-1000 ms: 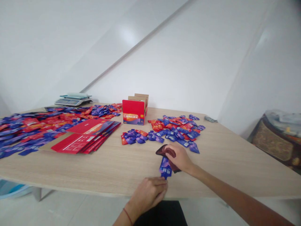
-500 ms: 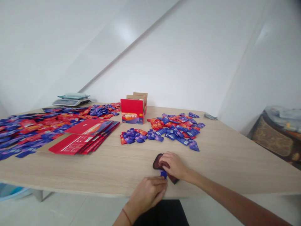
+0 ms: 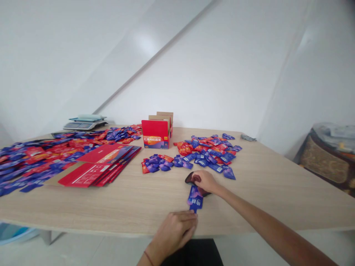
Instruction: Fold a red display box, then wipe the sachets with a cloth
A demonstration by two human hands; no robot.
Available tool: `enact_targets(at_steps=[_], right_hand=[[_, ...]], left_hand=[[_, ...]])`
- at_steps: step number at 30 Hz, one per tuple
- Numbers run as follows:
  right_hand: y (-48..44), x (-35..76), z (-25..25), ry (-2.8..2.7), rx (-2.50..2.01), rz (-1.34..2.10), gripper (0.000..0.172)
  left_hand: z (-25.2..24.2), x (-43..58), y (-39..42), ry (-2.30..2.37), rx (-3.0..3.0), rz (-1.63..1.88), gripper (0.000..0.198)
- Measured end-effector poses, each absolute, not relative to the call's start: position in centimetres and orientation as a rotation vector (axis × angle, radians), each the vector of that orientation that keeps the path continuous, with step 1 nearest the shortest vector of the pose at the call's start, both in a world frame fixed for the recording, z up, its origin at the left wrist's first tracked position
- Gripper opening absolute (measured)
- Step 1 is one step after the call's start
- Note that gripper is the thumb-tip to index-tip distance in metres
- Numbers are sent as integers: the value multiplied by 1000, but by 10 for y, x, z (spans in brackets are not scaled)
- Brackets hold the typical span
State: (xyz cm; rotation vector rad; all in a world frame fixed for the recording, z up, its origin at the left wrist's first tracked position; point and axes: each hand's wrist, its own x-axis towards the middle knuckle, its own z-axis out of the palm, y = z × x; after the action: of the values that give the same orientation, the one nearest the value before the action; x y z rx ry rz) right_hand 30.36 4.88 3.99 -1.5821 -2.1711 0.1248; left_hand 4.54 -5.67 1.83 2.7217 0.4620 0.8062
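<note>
My left hand rests at the near edge of the table, fingers pinched on the lower end of a blue sachet lying flat on the wood. My right hand is closed over a dark red, rounded object that presses on the sachet's far end. Just beyond my hands lies a small heap of blue and red sachets, with a larger heap behind it to the right.
An open red carton stands mid-table. A stack of flat red carton blanks lies to its left. Many loose sachets cover the left side. A weighing scale sits at the far left. A dark cabinet stands at right.
My right hand slid the dark red object toward me over the sachet, then back away along it, uncovering the sachet's length again. My left hand kept its pinch on the near end.
</note>
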Motion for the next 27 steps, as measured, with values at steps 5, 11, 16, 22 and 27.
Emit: enact_targets(at_steps=[5, 11, 16, 22, 27], right_hand=[[50, 316, 38, -2053, -1571, 64, 17], [19, 364, 48, -1808, -1546, 10, 19], [-35, 429, 42, -1741, -1526, -62, 20], [-84, 488, 0, -1666, -1660, -123, 21], [-92, 491, -18, -1624, -1713, -190, 22]], left_hand=[[21, 44, -57, 475, 2747, 770, 26], [23, 44, -57, 461, 2779, 790, 30], [22, 45, -58, 444, 2802, 843, 32], [32, 54, -51, 740, 2717, 981, 30], [58, 91, -35, 1379, 2779, 581, 38]])
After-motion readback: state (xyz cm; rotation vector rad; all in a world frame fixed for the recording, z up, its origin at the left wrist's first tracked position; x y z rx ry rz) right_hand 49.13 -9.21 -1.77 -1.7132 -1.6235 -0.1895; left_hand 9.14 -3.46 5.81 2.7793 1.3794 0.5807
